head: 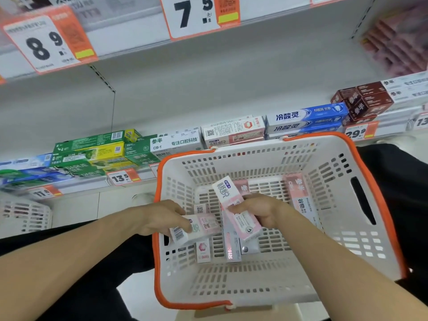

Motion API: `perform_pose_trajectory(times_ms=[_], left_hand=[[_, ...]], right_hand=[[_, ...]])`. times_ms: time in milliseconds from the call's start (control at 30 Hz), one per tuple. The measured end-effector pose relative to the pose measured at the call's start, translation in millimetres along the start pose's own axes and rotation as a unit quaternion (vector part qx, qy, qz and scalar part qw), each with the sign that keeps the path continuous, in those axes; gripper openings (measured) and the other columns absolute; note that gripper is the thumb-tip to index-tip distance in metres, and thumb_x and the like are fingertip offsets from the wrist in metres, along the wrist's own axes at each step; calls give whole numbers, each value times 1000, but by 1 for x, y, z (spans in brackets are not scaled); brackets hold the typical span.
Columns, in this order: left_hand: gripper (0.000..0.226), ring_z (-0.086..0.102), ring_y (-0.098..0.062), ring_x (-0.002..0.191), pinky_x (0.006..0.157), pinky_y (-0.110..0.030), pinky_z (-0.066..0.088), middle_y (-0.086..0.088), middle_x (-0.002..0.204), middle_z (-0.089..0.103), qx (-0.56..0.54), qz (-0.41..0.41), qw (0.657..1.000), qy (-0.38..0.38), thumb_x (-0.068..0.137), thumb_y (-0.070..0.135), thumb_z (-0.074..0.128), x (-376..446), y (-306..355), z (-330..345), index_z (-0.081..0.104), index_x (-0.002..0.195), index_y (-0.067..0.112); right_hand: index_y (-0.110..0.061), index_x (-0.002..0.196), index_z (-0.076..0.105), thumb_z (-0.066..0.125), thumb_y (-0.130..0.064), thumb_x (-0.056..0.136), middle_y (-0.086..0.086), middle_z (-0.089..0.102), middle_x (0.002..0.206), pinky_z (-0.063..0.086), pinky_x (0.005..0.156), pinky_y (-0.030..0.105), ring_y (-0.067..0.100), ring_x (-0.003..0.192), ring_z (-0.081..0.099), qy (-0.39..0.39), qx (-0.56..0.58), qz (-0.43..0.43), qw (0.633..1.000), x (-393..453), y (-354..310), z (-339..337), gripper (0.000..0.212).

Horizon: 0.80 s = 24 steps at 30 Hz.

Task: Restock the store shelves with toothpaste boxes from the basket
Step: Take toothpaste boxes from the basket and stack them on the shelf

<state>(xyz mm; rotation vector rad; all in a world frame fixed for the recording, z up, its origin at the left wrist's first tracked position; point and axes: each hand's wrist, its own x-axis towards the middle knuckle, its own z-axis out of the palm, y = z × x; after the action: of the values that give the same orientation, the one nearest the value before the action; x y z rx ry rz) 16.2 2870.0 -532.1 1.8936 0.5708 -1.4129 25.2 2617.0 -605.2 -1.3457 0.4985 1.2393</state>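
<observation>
We have both hands down in the basket (361, 172), each gripping a toothpaste box. Left hand (164, 216) pinches a pink-white box (196, 229) lying roughly crosswise, barcode end toward us. Right hand (257, 210) curls round a second box (234, 205), long axis running up-left, away from us. More boxes lie on the basket floor beneath. The shelf (231, 133) sits beyond the far rim, so both boxes probably go up and forward.

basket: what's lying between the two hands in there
In the head view, between the left hand and right hand lie the two pink boxes they grip, with a small QR-coded box on the basket floor.
</observation>
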Motion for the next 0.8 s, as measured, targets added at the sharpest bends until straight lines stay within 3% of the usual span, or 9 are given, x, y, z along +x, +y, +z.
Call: perform_pose_trajectory(times_ms=[100, 233, 367, 500, 633, 800], left_hand=[[31, 72, -17, 101, 95, -33, 56, -4, 105, 77, -92, 26, 995, -41, 85, -5, 70, -3, 1, -6, 67, 112, 9], [51, 68, -24, 111, 92, -35, 55, -6, 115, 74, -167, 86, 982, 10, 78, -12, 73, -4, 3, -15, 65, 124, 11], [72, 69, -28, 106, 94, -46, 56, -9, 117, 71, -137, 151, 975, 88, 57, -7, 81, -11, 12, -30, 64, 121, 21], [59, 72, -27, 101, 90, -43, 59, -9, 107, 76, -123, 234, 957, 119, 70, -19, 76, -28, 29, -38, 62, 117, 14], [52, 73, -27, 101, 87, -43, 59, -9, 108, 76, -150, 283, 940, 121, 69, 3, 86, -45, 40, -38, 64, 116, 6], [50, 75, -28, 91, 85, -37, 58, -15, 98, 77, -168, 308, 928, 126, 70, 18, 80, -61, 52, -25, 63, 115, 3]], right_hand=[[-11, 117, 69, 67, -5, 92, 9, 75, 111, 54, 88, 38, 24, 102, 68, 0, -7, -9, 1000, -3, -6, -4, 26], [-5, 119, 67, 66, 8, 86, 10, 76, 107, 56, 86, 34, 24, 98, 71, 21, 47, -42, 998, -7, -15, -23, 35], [-11, 119, 62, 69, 7, 83, 8, 77, 106, 53, 99, 45, 28, 106, 70, 40, 23, -100, 994, -21, -33, -37, 40], [-15, 124, 60, 73, 6, 80, 9, 76, 108, 49, 104, 50, 29, 107, 70, 27, -49, -138, 989, -43, -52, -49, 50], [-17, 132, 57, 73, 10, 80, 11, 75, 112, 50, 103, 49, 28, 107, 71, -12, -106, -170, 980, -62, -70, -52, 61], [-16, 135, 59, 76, 8, 78, 14, 70, 123, 50, 102, 53, 33, 117, 66, -78, -120, -226, 964, -72, -81, -36, 64]])
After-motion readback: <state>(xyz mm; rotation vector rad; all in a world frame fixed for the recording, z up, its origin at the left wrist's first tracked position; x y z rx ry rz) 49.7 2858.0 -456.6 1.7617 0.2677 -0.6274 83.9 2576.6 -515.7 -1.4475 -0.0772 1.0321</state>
